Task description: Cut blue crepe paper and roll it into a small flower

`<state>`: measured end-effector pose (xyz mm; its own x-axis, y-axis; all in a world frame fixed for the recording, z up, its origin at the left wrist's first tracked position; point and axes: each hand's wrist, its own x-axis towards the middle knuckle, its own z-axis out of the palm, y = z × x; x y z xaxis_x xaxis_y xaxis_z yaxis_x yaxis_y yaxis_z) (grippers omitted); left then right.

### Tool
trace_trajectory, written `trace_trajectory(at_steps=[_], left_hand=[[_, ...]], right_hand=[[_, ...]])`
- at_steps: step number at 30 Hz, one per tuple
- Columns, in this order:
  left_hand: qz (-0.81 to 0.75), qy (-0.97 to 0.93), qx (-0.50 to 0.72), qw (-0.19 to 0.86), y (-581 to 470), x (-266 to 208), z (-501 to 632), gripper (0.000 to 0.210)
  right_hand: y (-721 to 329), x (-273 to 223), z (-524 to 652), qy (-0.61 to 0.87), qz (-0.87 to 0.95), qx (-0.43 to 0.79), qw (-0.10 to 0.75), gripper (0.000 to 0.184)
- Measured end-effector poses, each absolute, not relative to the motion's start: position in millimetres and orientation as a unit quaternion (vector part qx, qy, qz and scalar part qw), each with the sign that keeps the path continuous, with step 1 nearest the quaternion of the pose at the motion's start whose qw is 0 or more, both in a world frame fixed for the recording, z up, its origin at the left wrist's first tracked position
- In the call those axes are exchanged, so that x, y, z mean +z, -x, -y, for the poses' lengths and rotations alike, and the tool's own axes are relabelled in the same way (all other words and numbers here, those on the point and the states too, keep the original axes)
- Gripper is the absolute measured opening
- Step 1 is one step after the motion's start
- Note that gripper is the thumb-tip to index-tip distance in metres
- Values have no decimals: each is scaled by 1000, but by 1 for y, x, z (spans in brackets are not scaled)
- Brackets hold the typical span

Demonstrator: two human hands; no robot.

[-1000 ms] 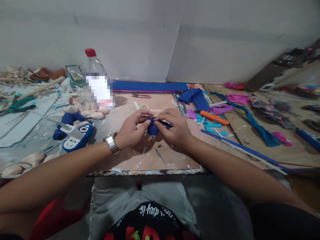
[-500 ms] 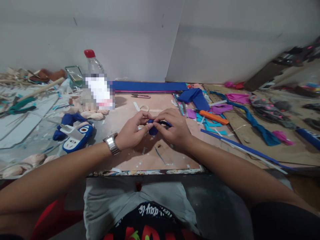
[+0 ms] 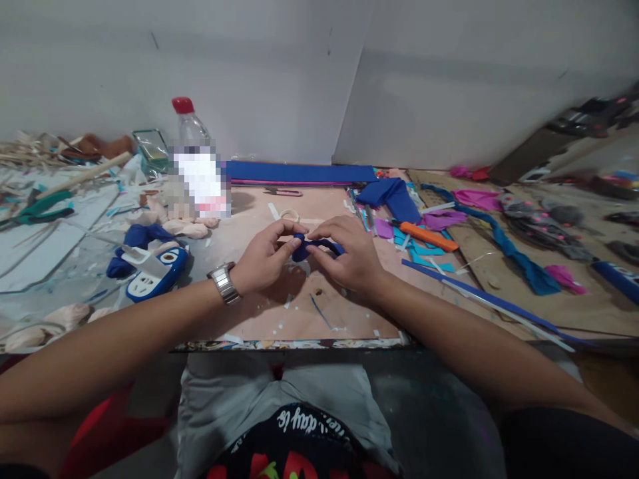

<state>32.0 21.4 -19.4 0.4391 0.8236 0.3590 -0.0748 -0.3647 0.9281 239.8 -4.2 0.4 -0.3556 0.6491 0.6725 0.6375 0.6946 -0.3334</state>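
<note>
A small dark-blue strip [image 3: 301,251], of fabric or foam by its look, is held between my two hands above the middle of the table. My left hand [image 3: 267,256], with a metal watch at the wrist, pinches its left end between thumb and fingers. My right hand [image 3: 349,256] grips the strip a little further right, and part of it curves under those fingers. Just beyond the hands lies a roll of tape [image 3: 289,216]. Small thread snips [image 3: 283,192] rest farther back.
A red-capped bottle [image 3: 192,130] and a blue-white power strip [image 3: 157,274] stand left. Blue sheets [image 3: 299,172] lie along the wall. An orange utility knife [image 3: 428,236], cloth scraps and a long blue strip [image 3: 479,294] are at right. Green-handled pliers [image 3: 44,207] lie far left.
The left end of the blue strip has turned between my fingers and now shows as a flatter, wider loop. Both hands stay in nearly the same place; the view has shifted slightly.
</note>
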Motion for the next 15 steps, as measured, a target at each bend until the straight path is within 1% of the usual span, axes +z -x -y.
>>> trace_trajectory(at_steps=[8,12,15], left_hand=[[-296,-690,450,484,-31,-16,-20,27],[-295,-696,449,477,-31,-16,-20,28],[-295,-701,446,472,-30,-16,-21,29]], right_hand=[[-240,1,4,391,829,7,400,6],[-240,3,6,394,827,17,401,9],[-239,4,8,395,830,24,394,7]])
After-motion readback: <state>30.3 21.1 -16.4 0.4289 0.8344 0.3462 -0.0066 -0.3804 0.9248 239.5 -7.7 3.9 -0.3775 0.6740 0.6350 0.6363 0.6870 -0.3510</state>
